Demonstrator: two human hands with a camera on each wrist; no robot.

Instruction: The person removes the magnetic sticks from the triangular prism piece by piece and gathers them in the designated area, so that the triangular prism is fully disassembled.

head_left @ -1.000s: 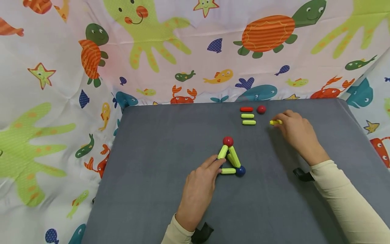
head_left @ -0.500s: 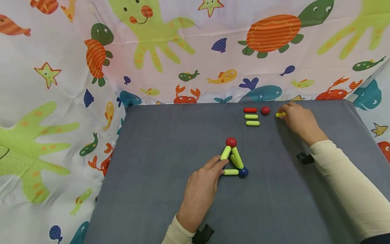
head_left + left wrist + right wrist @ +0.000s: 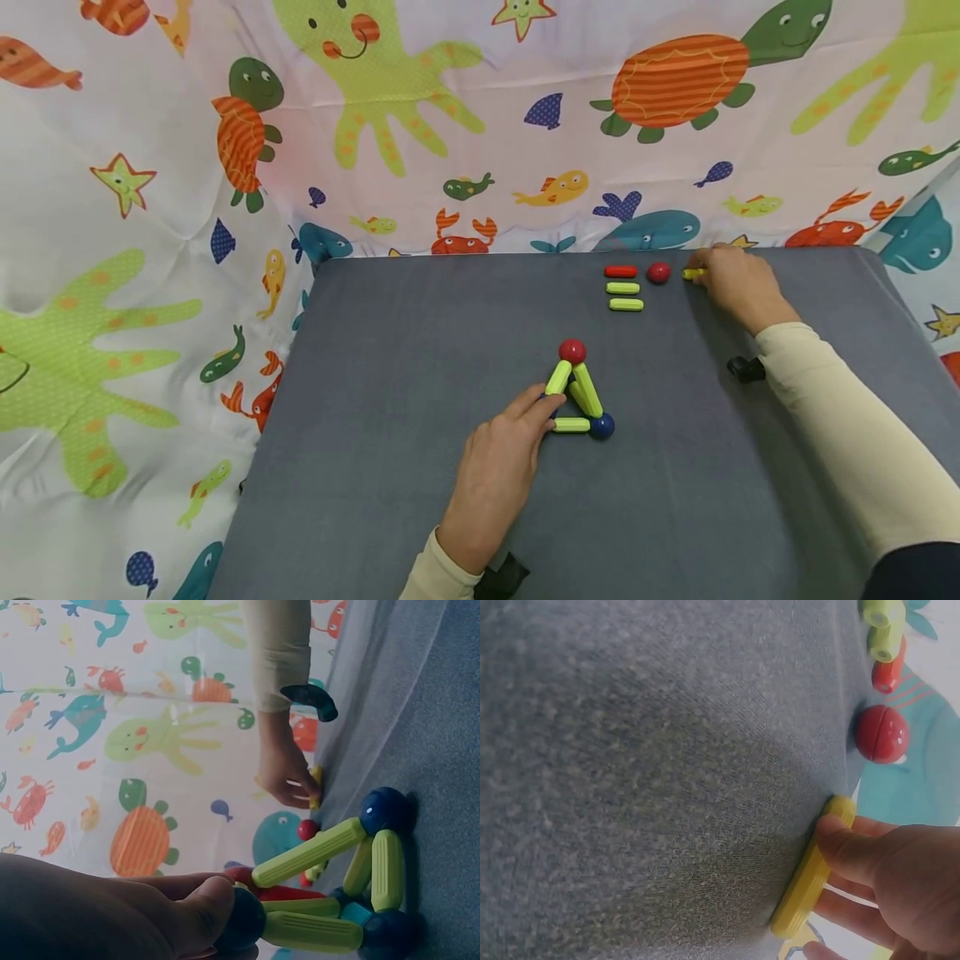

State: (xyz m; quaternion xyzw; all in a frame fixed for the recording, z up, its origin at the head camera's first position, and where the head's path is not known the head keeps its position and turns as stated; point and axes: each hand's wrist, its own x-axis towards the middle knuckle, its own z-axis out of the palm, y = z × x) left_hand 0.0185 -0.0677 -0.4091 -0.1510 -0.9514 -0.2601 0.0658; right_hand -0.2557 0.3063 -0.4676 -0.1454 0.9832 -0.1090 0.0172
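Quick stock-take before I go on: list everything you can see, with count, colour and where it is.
Yellow stick: one, far right of the table, pinched by the right hand.
Loose ball: one, red, far side, just left of the yellow stick.
Loose sticks: three, one red and two lime green, stacked in a column left of the loose ball.
Triangle build: lime green sticks, red ball on top, blue ball at the right corner, mid table.
Table: one, grey cloth cover.
Backdrop sheet: one, white with sea animals.
Left hand: fingers on the triangle's left corner.
Right hand: far right.
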